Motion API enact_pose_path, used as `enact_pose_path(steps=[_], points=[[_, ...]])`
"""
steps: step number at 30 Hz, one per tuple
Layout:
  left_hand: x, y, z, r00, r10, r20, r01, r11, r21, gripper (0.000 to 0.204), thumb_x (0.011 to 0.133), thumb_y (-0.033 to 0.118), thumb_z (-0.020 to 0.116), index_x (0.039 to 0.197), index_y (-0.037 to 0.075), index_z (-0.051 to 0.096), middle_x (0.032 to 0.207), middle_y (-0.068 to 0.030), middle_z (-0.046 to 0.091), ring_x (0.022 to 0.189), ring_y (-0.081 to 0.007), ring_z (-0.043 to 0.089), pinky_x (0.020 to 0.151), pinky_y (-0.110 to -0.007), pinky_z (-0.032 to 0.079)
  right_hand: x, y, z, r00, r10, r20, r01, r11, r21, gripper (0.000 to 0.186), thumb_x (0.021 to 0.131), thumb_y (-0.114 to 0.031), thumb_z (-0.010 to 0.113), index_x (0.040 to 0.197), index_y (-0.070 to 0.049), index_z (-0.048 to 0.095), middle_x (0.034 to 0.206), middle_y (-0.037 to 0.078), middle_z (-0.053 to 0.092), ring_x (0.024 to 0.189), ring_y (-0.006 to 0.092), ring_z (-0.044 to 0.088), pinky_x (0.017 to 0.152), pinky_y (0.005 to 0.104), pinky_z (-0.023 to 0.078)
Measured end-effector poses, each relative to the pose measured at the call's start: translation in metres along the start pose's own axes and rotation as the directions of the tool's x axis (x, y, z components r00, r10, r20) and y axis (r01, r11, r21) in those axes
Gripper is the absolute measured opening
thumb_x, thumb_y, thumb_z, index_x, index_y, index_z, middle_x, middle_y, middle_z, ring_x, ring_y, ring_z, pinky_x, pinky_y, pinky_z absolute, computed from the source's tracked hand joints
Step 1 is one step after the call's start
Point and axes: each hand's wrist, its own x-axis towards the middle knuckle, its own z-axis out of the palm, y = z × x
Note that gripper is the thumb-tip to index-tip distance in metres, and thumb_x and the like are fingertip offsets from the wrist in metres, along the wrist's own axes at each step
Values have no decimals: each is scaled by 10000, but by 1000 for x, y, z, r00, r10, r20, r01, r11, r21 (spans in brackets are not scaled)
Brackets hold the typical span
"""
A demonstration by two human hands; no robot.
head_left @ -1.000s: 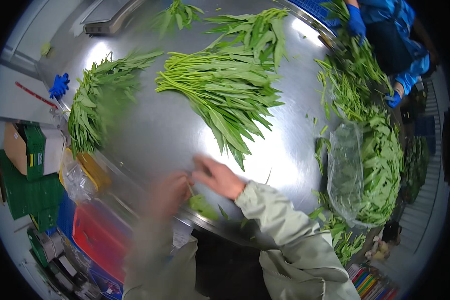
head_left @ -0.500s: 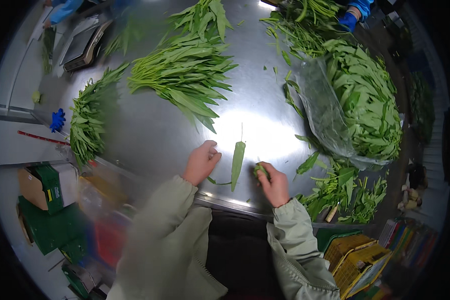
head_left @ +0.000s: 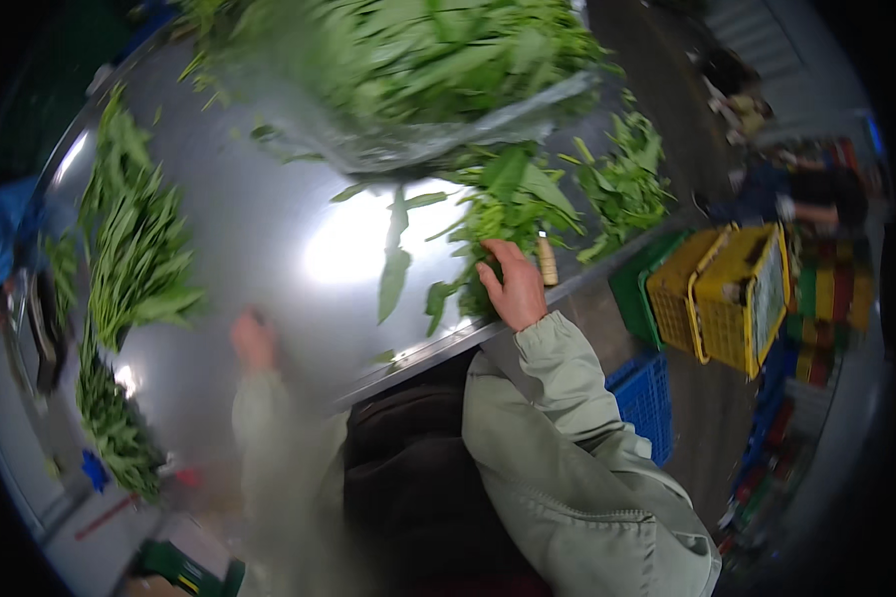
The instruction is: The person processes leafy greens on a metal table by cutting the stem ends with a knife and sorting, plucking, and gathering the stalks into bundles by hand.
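Observation:
My right hand [head_left: 516,284] is at the table's near edge, over the near side of a loose pile of leafy green stems [head_left: 503,194]. Its thumb and fingers are apart, the fingertips at the leaves. Just right of it a wooden handle [head_left: 547,261] sticks out of the greens; its other end is hidden. My left hand [head_left: 254,341], smeared by motion, is over the bare metal to the left, and its fingers do not show clearly. Between the hands, long single leaves [head_left: 393,279] lie on the steel table [head_left: 219,249].
A big heap of greens [head_left: 448,60] in a clear plastic bag [head_left: 448,139] stands at the far side. Laid bunches [head_left: 139,259] line the left, near a scale [head_left: 40,328]. Yellow crates [head_left: 732,298] and a blue crate [head_left: 642,403] stand beyond the right edge.
The view has swung right. My right hand has moved from mid-table, where it held a bit of green, to the loose pile by the wooden handle. My left hand is now blurred.

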Motion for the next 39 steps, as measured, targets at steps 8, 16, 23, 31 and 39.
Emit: enact_pose_path(steps=[8, 16, 23, 31, 39], points=[[11, 38, 21, 994, 73, 82, -65, 993, -103, 192, 785, 137, 688, 751, -35, 610, 672, -128, 627, 600, -222, 571, 598, -361, 466, -6, 99, -36, 891, 272, -363, -371, 898, -237, 327, 753, -219, 657, 1014, -37, 583, 961, 146, 569, 912, 331, 553, 789, 432, 456], [37, 165, 53, 942, 309, 128, -227, 872, -434, 201, 854, 87, 637, 1022, -10, 586, 904, -61, 623, 773, -183, 567, 700, -299, 462, 5, 125, -41, 944, 327, -48, -327, 945, 4, 285, 750, -249, 619, 979, -78, 611, 953, 123, 598, 861, 321, 609, 739, 445, 502], [68, 179, 124, 944, 300, -136, -317, 721, -616, 592, 866, 179, 663, 1321, -80, 385, 1344, -226, 417, 1188, -309, 459, 1031, -390, 358, 11, 133, -34, 856, 428, -289, -275, 852, 446, 352, 753, -301, 615, 844, 39, 623, 831, 257, 630, 833, 419, 613, 760, 474, 486], [1, 311, 124, 801, 591, 94, -422, 669, -612, 582, 925, 216, 569, 1383, -49, 324, 1392, -236, 381, 1240, -313, 412, 1049, -384, 314, -2, 41, -51, 868, 416, -270, -236, 825, 514, 325, 733, -283, 639, 806, 32, 618, 749, 224, 622, 745, 404, 622, 682, 462, 497], [-1, 268, 64, 873, 484, -63, -370, 572, -732, 557, 811, -26, 530, 1352, -20, 397, 1378, -186, 415, 1240, -288, 423, 1014, -404, 385, -35, 38, -10, 796, 440, -417, -189, 834, 519, 306, 693, -247, 703, 794, 28, 614, 732, 206, 626, 739, 391, 630, 662, 457, 493]])
